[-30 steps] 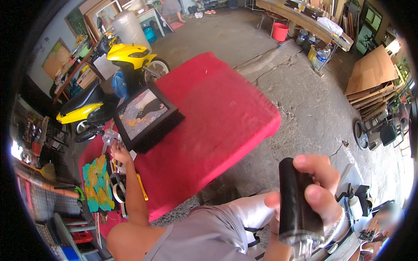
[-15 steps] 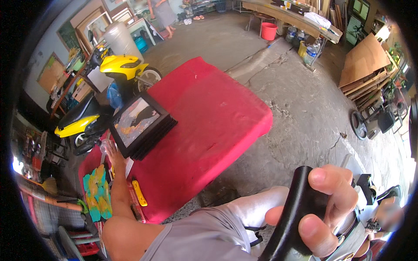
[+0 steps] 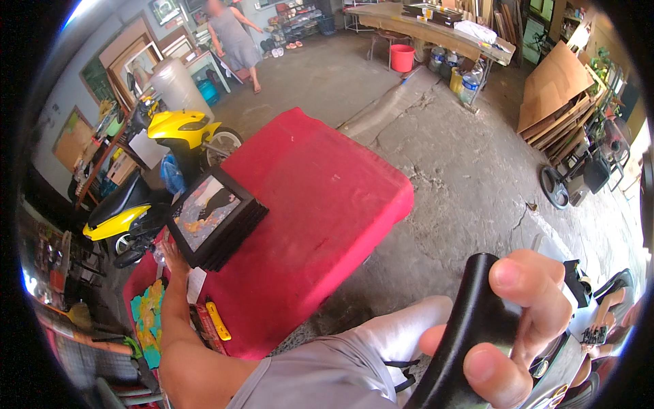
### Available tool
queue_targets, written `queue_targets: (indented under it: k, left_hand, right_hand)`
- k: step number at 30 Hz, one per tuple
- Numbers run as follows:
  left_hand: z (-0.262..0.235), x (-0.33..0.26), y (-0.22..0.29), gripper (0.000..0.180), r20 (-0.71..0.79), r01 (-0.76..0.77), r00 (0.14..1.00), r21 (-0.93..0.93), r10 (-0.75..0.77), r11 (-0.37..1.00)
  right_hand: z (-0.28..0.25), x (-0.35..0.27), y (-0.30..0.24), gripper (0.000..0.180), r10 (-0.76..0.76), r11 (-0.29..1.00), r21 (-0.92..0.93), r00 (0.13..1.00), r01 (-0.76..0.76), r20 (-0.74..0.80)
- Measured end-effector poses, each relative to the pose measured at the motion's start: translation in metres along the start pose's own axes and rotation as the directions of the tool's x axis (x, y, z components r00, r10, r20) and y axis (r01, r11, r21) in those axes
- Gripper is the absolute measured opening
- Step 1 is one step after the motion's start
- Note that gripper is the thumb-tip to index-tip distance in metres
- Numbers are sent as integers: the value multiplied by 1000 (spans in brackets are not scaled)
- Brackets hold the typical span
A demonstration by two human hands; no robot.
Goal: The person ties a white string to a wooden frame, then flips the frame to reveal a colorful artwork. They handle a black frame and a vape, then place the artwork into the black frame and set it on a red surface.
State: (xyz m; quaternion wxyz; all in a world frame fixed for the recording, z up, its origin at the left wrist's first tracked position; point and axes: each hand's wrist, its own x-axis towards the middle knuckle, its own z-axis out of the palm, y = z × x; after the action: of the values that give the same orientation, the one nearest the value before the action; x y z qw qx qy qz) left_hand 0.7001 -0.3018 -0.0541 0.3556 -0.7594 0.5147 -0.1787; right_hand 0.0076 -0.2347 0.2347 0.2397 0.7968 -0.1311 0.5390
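Observation:
My left arm reaches along the left edge of a red-covered table [image 3: 320, 184]. At its end my left hand [image 3: 175, 258] is beside a stack of black picture frames [image 3: 221, 218], next to some clear plastic [image 3: 161, 251]; its fingers are small and blurred. The top frame holds a dark, colourful picture. Close in front at the lower right, my right hand [image 3: 524, 320] is closed round a smooth black curved bar [image 3: 470, 327]. A yellow box cutter [image 3: 218, 321] and a white paper slip [image 3: 196, 283] lie near my left forearm.
A teal and yellow patterned cloth [image 3: 146, 317] lies left of my forearm. Beyond the table stands a yellow motorcycle [image 3: 178, 126]. A person [image 3: 235, 37] walks at the back. Wooden boards [image 3: 555, 88] lean at the right; a red bucket [image 3: 402, 58] stands by a workbench [image 3: 436, 28].
The view has tipped up slightly, so the person at the back shows more fully. My left hand stays beside the frames, and my right hand keeps hold of the black bar.

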Motion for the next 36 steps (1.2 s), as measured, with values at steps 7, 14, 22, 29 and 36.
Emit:
queue_targets:
  k: [7,14,22,29,36]
  left_hand:
    - [-36,-50,-7,78,-89,-120,991,-199,104,973]
    - [-167,-132,4,47,-66,-124,992,-348,108,929]
    - [-304,-245,145,53,-266,-432,744,-891,612,138]
    - [-301,-269,210,19,-494,-69,447,-850,746,-521]
    - [-274,-128,157,16,-527,-576,647,-811,551,-101]
  right_hand:
    - [-18,37,-68,42,580,811,-84,815,-579,-12]
    - [-6,-45,-73,37,666,740,-13,736,-672,-119]
    - [64,-152,-135,37,906,11,-39,-7,-999,423]
    - [74,-187,-175,32,833,-100,114,-21,-988,553]
    - [18,-183,-224,48,994,-80,-167,-91,-983,61]
